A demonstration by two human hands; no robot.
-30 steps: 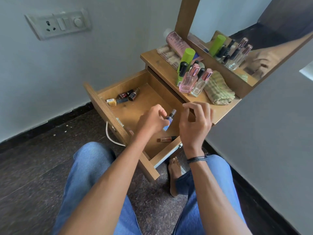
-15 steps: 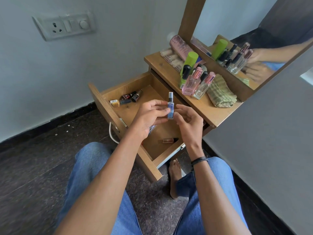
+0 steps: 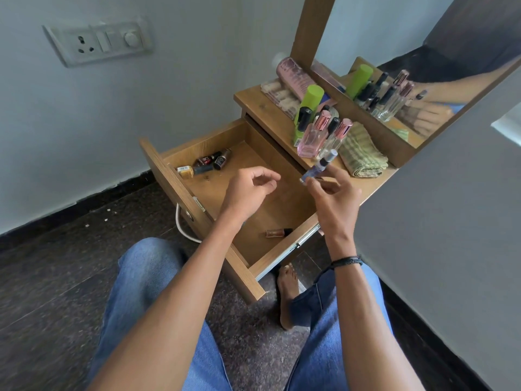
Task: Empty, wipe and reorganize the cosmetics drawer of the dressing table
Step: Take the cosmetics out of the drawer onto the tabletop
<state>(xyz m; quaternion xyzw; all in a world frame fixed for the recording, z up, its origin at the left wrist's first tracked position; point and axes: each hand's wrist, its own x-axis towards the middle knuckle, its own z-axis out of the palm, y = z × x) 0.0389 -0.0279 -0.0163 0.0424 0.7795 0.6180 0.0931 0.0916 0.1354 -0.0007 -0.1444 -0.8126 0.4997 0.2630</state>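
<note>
Pinching a seemingly blue bottle [image 3: 318, 168], the right hand [image 3: 335, 197] hovers; the left hand [image 3: 248, 190] hangs loosely curled, empty.

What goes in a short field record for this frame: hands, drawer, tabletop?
left hand: over the drawer, loosely curled, holds nothing
right hand: pinches small blue bottle, tilted, by the tabletop edge
drawer: open; nail polish bottles in one corner, brown tube lying apart
tabletop: perfume bottles, green bottle, folded cloth
</note>
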